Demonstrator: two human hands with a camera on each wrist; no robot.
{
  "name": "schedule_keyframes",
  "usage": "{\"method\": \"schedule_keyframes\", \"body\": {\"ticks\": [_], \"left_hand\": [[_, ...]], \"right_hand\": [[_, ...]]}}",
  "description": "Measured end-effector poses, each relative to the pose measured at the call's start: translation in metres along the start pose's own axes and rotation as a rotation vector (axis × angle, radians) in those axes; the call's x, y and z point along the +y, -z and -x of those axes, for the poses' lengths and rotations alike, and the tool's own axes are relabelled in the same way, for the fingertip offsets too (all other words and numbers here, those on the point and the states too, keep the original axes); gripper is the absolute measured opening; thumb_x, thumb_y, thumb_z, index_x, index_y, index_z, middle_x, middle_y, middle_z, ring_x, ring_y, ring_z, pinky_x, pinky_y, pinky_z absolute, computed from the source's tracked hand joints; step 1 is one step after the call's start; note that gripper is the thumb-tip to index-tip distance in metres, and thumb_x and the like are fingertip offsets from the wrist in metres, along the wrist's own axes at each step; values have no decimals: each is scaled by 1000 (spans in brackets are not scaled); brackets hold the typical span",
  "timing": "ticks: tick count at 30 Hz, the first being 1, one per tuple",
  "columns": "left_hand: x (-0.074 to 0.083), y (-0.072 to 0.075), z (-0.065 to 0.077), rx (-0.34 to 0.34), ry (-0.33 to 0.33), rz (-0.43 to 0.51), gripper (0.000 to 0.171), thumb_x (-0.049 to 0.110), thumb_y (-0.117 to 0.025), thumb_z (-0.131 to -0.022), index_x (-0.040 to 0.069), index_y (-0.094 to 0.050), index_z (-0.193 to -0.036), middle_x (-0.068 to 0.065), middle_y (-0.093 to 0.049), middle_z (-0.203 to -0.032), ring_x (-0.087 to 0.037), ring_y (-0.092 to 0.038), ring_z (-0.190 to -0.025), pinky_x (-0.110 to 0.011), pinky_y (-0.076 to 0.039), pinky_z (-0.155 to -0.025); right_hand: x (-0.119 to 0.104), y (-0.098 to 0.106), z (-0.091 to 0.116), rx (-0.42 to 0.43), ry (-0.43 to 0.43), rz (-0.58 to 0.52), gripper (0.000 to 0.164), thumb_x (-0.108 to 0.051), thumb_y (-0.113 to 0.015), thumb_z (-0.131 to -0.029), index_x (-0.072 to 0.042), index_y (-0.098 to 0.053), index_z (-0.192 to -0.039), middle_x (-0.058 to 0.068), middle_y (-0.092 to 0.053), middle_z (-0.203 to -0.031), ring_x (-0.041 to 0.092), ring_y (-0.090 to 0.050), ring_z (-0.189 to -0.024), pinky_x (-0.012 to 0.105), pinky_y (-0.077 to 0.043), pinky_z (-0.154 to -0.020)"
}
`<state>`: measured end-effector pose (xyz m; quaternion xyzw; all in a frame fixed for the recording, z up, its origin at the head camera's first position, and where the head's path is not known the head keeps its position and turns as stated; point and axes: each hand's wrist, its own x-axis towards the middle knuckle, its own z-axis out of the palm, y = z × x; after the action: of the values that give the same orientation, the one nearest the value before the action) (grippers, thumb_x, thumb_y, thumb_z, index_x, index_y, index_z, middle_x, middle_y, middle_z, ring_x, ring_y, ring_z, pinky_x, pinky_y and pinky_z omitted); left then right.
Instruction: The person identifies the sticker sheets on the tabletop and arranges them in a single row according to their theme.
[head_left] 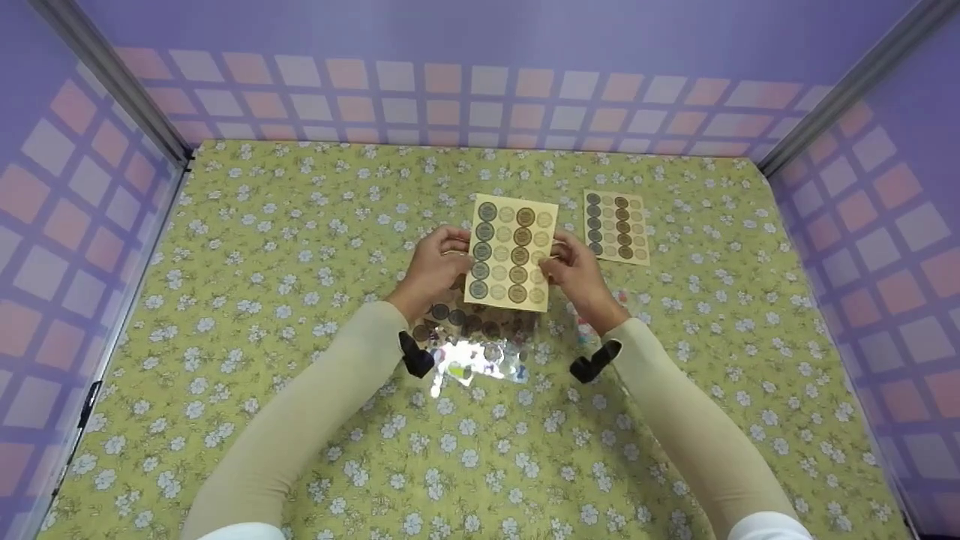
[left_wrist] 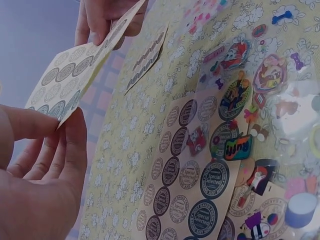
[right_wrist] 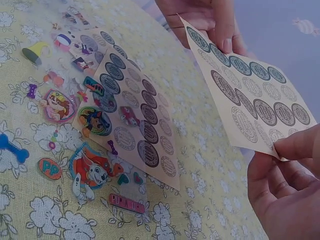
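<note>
Both hands hold up one cream sticker sheet [head_left: 511, 253] with columns of round dark, brown and pale stickers. My left hand [head_left: 436, 266] pinches its left edge between thumb and fingers. At the opposite edge, my right hand [head_left: 579, 274] grips it the same way. The sheet is raised over the table, printed side towards the head camera. Beneath it lie more round-sticker sheets [left_wrist: 170, 185], partly overlapped by a clear sheet of colourful cartoon dog stickers [right_wrist: 92, 172]. In the head view the raised sheet hides part of that pile.
Another round-sticker sheet [head_left: 616, 226] lies on the table to the right, beyond my right hand. A pink-and-blue clear sticker sheet [left_wrist: 205, 15] is partly hidden under the right forearm. A flowered yellow cloth [head_left: 300, 195] covers the table, and purple checked panels [head_left: 480, 37] enclose three sides.
</note>
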<state>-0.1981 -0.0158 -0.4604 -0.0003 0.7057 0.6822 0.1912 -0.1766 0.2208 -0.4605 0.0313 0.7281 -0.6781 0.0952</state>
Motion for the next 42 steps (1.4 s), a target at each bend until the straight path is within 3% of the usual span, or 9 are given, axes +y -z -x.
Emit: {"method": "schedule_keyframes", "body": {"ticks": [6,13,22,30,37,42], "left_hand": [[5,-2,-3,66,-20,-25,29,7,-57,-91,15,-54,-119,-6,-60,-111,-23,-65,-92,-51,-53,-78],[5,-5,-5,120,-73,-7,28,5,-55,-92,12,-52,-119,-7,-58,-110,-21,-62,-94,-43,-55,-80],[8,-13,-10,73,-89,1,43,7,-59,-93,14,-45,-133,-8,-58,-122,-22,-63,-106,-40,-54,-90],[6,-21,-10,4,-120,-66,69,9,-65,-90,15,-31,-150,-4,-47,-142,-20,-54,-122,-39,-51,-96],[-1,-38,-15,41,-141,-121,61,9,-63,-93,15,-37,-148,-4,-51,-139,-19,-57,-119,-34,-54,-91],[-3,-48,-25,85,-146,-138,56,8,-62,-93,17,-43,-144,-3,-56,-132,-18,-59,-116,-33,-54,-90]], "right_hand": [[5,4,0,-3,-3,-13,45,-11,-53,-98,-16,-44,-141,10,-58,-122,18,-63,-99,32,-56,-81],[9,6,4,-15,-27,-70,47,-6,-54,-95,-16,-44,-140,11,-56,-128,20,-62,-104,30,-56,-78],[13,11,5,26,26,-114,47,2,-51,-94,-12,-43,-139,8,-58,-119,16,-63,-97,27,-55,-75],[20,20,-2,120,49,-107,50,4,-48,-92,-13,-43,-139,10,-59,-120,13,-52,-74,25,-39,-58],[23,28,-10,160,2,-126,52,5,-49,-93,-14,-41,-141,12,-57,-125,14,-58,-85,28,-44,-61],[17,33,-11,188,-39,-106,53,4,-49,-94,-13,-40,-143,15,-56,-128,15,-56,-83,28,-44,-63]]}}
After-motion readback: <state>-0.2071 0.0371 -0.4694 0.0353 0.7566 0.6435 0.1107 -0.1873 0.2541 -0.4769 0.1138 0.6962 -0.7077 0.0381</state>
